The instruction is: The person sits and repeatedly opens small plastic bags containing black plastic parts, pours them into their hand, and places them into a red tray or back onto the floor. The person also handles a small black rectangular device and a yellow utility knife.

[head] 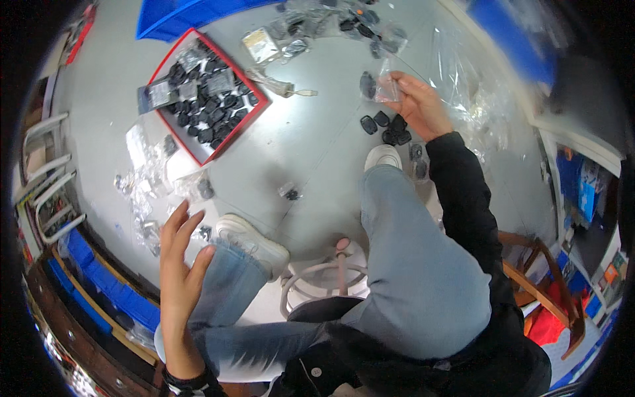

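Note:
My right hand [421,106] pinches a clear plastic bag [387,87] between thumb and fingers. A dark oval piece [367,84] shows at the bag's left end; whether it lies inside cannot be made out. Just below that hand, several black plastic key-fob-like cases [395,131] lie loose on the floor. My left hand [181,268] is raised over my left leg, fingers apart, holding nothing. Ahead of it stands a red-edged box [233,136] with a white inside, filled with black cases [211,111] and a few bagged pieces.
A blue plastic bin [198,15] stands beyond the box. Bagged parts [317,25] and a cable with a USB plug [302,93] lie on the grey floor [297,134]. Clear plastic bags [471,109] heap at right, more packaging [144,183] at left. A wooden chair [540,288] stands at right.

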